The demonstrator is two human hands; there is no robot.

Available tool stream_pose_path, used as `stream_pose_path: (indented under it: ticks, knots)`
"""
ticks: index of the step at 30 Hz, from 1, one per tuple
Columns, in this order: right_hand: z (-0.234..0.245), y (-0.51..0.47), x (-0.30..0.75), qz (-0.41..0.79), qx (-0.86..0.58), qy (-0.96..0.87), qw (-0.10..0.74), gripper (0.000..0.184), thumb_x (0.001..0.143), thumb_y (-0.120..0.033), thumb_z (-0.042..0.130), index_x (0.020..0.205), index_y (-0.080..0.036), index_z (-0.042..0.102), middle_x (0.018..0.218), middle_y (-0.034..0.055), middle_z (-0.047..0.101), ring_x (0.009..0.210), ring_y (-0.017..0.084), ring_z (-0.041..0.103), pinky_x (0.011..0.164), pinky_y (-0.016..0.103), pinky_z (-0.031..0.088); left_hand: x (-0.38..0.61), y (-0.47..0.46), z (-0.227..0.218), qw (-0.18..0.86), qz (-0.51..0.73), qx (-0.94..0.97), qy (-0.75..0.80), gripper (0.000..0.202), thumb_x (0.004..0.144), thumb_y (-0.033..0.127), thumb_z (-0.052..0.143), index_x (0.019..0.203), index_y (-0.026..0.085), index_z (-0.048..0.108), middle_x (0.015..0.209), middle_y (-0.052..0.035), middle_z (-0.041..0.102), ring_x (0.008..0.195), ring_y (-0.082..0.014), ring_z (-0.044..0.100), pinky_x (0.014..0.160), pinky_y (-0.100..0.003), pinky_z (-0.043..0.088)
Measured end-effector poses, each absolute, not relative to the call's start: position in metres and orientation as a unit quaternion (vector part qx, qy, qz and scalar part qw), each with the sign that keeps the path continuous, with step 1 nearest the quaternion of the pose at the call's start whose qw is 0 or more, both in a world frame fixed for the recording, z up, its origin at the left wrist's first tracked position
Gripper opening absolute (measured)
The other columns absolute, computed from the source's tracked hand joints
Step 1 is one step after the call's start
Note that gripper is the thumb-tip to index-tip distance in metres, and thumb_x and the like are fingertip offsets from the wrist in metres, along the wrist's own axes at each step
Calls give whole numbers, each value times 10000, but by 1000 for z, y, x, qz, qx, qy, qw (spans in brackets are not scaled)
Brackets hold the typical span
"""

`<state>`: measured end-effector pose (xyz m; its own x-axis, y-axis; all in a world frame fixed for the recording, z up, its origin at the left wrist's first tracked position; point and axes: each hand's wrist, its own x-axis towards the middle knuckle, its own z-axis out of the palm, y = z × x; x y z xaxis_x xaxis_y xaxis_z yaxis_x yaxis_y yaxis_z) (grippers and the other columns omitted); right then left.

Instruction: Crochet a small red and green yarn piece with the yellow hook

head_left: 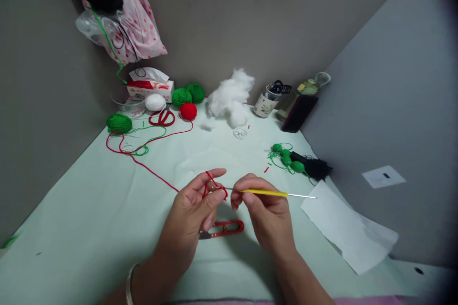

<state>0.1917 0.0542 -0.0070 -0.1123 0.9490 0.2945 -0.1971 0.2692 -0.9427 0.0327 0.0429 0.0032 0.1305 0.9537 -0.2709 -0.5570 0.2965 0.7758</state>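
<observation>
My left hand pinches a small loop of red yarn between thumb and fingers, with a strand running over the raised index finger. From that hand the yarn trails left across the table to a red ball of yarn. In my right hand is a yellow-handled crochet hook, held like a pen. Its left metal end reaches into the red yarn at my left fingertips; the other end points right. Red thread snips lie on the table below, partly hidden by my left hand.
Green yarn balls, red-handled scissors and a tissue box stand back left. White stuffing sits at the back centre. Toward the right are a pen cup, a phone, green crocheted pieces and white paper.
</observation>
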Motion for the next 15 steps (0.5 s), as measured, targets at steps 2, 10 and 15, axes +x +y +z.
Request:
stream_pose_path:
  ticks: [2, 10, 15]
  knots:
    - [-6, 52, 193, 447, -353, -588, 574, 107, 964, -279, 746, 1029, -286, 830, 875, 39, 745, 747, 168, 682, 666, 309, 565, 33, 43, 4, 707, 537, 252, 385, 409, 831, 293, 877, 1209, 199, 752, 803, 41, 612, 425, 25, 343, 451, -180, 216]
    - [-1, 51, 195, 364, -357, -641, 573, 202, 993, -215, 697, 1087, -328, 836, 925, 39, 793, 790, 189, 705, 720, 347, 576, 26, 43, 10, 746, 520, 217, 356, 483, 790, 283, 910, 1226, 162, 740, 722, 71, 570, 407, 30, 274, 433, -173, 208]
    - [-5, 58, 198, 429, -327, -596, 594, 154, 1007, -261, 693, 1045, -305, 835, 928, 35, 774, 766, 159, 696, 721, 321, 581, 18, 45, 11, 760, 516, 199, 340, 410, 772, 241, 921, 1152, 161, 788, 762, 51, 597, 398, 48, 265, 418, -165, 174]
